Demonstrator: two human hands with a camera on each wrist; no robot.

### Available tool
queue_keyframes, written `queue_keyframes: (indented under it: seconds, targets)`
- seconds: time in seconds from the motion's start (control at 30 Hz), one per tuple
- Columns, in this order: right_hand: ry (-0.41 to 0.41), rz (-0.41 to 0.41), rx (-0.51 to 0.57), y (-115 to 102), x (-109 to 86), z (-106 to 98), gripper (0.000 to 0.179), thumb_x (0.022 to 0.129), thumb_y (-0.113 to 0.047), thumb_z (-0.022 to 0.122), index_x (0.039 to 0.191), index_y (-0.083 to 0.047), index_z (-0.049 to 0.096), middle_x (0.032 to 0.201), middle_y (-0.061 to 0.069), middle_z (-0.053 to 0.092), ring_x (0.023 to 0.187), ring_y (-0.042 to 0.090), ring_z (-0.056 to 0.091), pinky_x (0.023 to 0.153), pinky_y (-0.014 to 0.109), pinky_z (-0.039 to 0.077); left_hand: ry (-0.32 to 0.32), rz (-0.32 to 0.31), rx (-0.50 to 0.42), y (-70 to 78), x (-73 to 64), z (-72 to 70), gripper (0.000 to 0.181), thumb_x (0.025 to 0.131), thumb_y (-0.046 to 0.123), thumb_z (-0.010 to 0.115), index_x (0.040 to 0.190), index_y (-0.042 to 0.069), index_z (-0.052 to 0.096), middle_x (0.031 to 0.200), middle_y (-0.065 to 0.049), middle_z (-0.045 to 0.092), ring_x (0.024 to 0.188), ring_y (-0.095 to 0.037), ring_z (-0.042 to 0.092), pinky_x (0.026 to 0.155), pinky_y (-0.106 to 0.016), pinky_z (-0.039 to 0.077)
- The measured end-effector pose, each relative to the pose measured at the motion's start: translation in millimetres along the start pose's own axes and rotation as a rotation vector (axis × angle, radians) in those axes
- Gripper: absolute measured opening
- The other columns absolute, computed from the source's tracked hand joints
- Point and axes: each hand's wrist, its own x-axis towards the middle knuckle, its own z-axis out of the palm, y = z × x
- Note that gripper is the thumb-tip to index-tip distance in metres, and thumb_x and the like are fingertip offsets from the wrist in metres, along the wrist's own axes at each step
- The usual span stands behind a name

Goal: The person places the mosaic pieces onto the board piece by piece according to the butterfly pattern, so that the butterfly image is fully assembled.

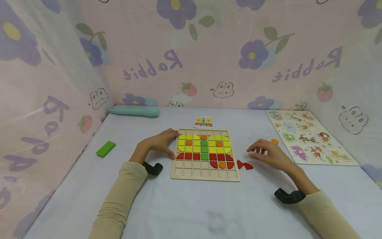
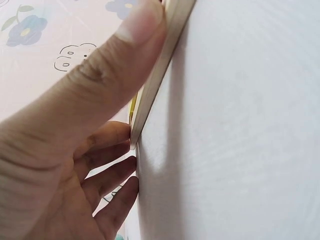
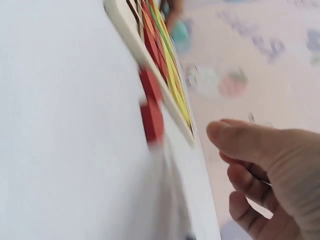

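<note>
A wooden grid board (image 1: 192, 172) lies in the middle of the table, with yellow, red, green and orange pieces set in a butterfly-like pattern. At its left edge is my left hand (image 1: 158, 142), thumb against the side and fingertips by the far corner. In the left wrist view the thumb (image 2: 107, 70) touches the board's rim (image 2: 157, 75). Right of the board hovers my right hand (image 1: 270, 154), fingers loosely bent, nothing visible in them. Two red wedge pieces (image 1: 248, 166) lie between it and the board, also seen in the right wrist view as blurred red pieces (image 3: 152, 120).
Behind the board stands a small pattern card (image 1: 203, 122). An orange disc (image 1: 275, 141) lies near an animal picture board (image 1: 310, 137) at the right. A green block (image 1: 105, 149) is at the left, and a teal cylindrical case (image 1: 134, 111) lies at the back left.
</note>
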Motion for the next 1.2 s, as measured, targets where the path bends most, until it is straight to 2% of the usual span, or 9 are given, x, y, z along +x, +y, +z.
queue_keyframes:
  seconds: [0.17,0.3,0.47,0.63,0.77,0.93,1.1,1.2]
  targets:
    - [0.002,0.071,0.030,28.9,-32.4,-28.4,0.027,0.075,0.000,0.074,0.101,-0.007,0.067,0.093,0.005,0.065,0.080,0.009,0.051,0.067,0.016,0.046,0.002,-0.004,-0.007,-0.3,0.0,0.3,0.097,0.064,0.037,0.085,0.142,0.007,0.035,0.147,-0.009,0.029,0.137,-0.026,0.024,0.112,-0.042,0.023]
    - [-0.040,0.155,0.038,38.9,-45.6,-40.2,0.029,0.076,-0.001,0.074,0.104,-0.004,0.066,0.097,0.010,0.065,0.082,0.010,0.054,0.070,0.014,0.048,-0.001,-0.011,-0.004,0.4,0.0,-0.5,0.098,0.065,0.037,0.085,0.143,0.008,0.034,0.147,-0.010,0.028,0.137,-0.026,0.023,0.112,-0.043,0.023]
    - [-0.046,0.142,0.056,47.1,-47.1,-35.7,0.030,0.075,0.001,0.074,0.104,-0.004,0.067,0.095,0.010,0.067,0.080,0.009,0.056,0.069,0.013,0.048,-0.004,-0.011,-0.003,2.7,-0.7,-1.8,0.098,0.065,0.036,0.085,0.143,0.007,0.033,0.148,-0.010,0.027,0.137,-0.027,0.023,0.112,-0.043,0.023]
    - [-0.027,0.122,0.050,47.1,-42.5,-26.3,0.020,0.077,-0.001,0.073,0.096,-0.006,0.069,0.087,0.004,0.068,0.074,0.005,0.058,0.065,0.012,0.046,-0.005,-0.015,0.002,3.0,-1.0,-1.7,0.098,0.065,0.036,0.085,0.143,0.007,0.033,0.148,-0.010,0.027,0.138,-0.026,0.023,0.113,-0.042,0.023]
    - [-0.001,0.134,0.025,36.6,-34.6,-18.7,0.015,0.077,-0.003,0.073,0.091,-0.008,0.070,0.080,-0.001,0.066,0.069,0.002,0.056,0.060,0.014,0.046,-0.006,-0.022,-0.004,2.5,-1.6,-1.6,0.099,0.065,0.036,0.085,0.144,0.007,0.032,0.148,-0.010,0.027,0.138,-0.027,0.022,0.113,-0.043,0.022]
    - [0.025,0.068,0.005,12.5,-10.5,1.7,0.017,0.076,-0.005,0.075,0.092,-0.010,0.070,0.081,-0.006,0.064,0.069,0.004,0.052,0.059,0.017,0.045,-0.007,-0.026,-0.005,1.2,-1.6,-1.3,0.099,0.065,0.037,0.085,0.144,0.008,0.032,0.149,-0.010,0.026,0.139,-0.026,0.021,0.113,-0.043,0.021]
    - [-0.037,0.062,0.048,-28.1,22.3,30.2,0.015,0.079,-0.011,0.074,0.094,-0.014,0.070,0.087,-0.007,0.063,0.075,0.007,0.052,0.064,0.022,0.047,-0.003,-0.016,-0.008,0.4,-0.1,-0.5,0.099,0.064,0.038,0.085,0.144,0.009,0.033,0.149,-0.010,0.026,0.139,-0.027,0.021,0.113,-0.044,0.021]
    - [-0.083,0.042,0.094,-51.1,39.0,49.0,0.014,0.080,-0.013,0.074,0.094,-0.013,0.071,0.087,-0.007,0.064,0.074,0.009,0.052,0.062,0.023,0.047,-0.002,-0.018,-0.010,-0.1,0.7,-0.1,0.100,0.064,0.039,0.085,0.144,0.009,0.033,0.149,-0.009,0.026,0.139,-0.026,0.021,0.113,-0.043,0.021]
